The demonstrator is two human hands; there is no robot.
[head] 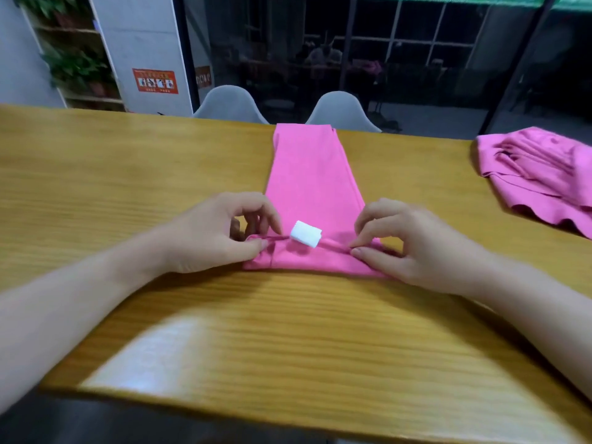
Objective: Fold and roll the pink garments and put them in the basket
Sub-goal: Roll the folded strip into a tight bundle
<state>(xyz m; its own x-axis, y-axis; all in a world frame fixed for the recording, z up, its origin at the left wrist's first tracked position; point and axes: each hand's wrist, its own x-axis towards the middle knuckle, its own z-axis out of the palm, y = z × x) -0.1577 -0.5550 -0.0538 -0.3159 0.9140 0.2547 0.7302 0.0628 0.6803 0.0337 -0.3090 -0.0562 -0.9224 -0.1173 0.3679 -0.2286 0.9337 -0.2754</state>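
Starting the roll at the near end of a folded pink garment (312,184) on the counter (128,174).

Left hand (211,233) and right hand (413,245) each pinch the near hem, one at either corner, a white tag (306,233) between the two grips. Folding looks done; rolling has barely begun. A second pink garment (541,174) lies crumpled well off beyond the right grip, untouched. No basket is in view.

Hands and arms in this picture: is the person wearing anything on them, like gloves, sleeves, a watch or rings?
Nothing that shows. The left hand and the right hand are bare, with no gloves, and no ring is visible on either. Both forearms are uncovered right to the picture's edge, so no sleeve, watch or bracelet shows. The fingernails look short and plain, though the picture is slightly blurred.
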